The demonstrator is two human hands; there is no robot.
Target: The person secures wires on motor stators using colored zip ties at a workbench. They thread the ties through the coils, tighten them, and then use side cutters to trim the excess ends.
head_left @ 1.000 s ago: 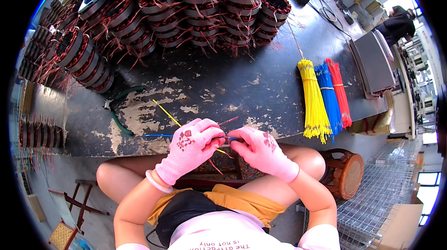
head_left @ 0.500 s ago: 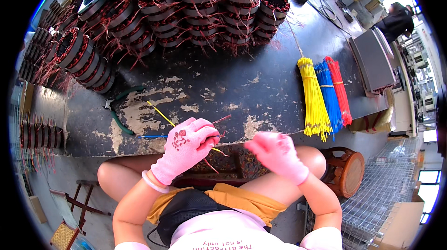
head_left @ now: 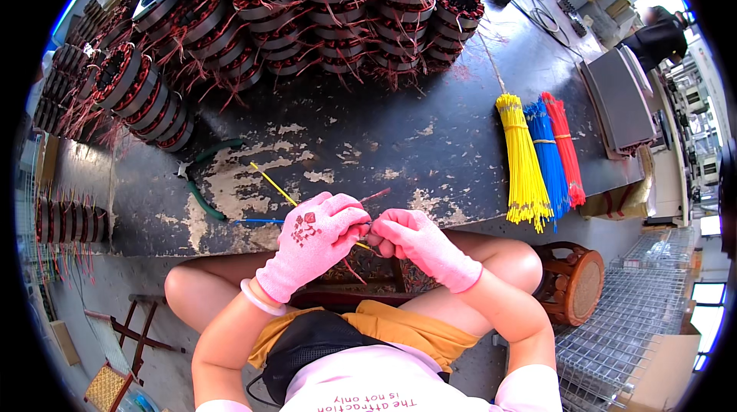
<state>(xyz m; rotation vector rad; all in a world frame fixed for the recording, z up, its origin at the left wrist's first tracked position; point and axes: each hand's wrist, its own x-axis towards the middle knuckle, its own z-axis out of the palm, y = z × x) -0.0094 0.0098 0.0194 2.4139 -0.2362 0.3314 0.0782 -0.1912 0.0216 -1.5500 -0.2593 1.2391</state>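
Observation:
Both my hands wear pink gloves and meet at the table's near edge. My left hand [head_left: 316, 239] is closed round a yellow wire [head_left: 274, 184] and a blue wire [head_left: 258, 221], whose ends stick out past it to the left. Reddish wire ends [head_left: 376, 195] show beside its fingers. My right hand [head_left: 418, 243] pinches at the tips of the left fingers; what lies between its fingertips is too small to make out. Bundles of yellow wires [head_left: 525, 162], blue wires [head_left: 546, 158] and red wires [head_left: 565, 151] lie to the right on the dark worn table [head_left: 338, 128].
Stacks of wound motor stators [head_left: 330, 13] fill the table's far side, with another leaning stack [head_left: 146, 101] at left. Dark green-handled pliers or cutters [head_left: 203, 201] lie near the left hand. Grey boards [head_left: 618, 97] stand at right; a wooden stool [head_left: 572, 281] is beside my knee.
My right hand has swung left to meet the left hand, its fingertips now together with the left ones. The left hand stays closed on the wires, nearly in place.

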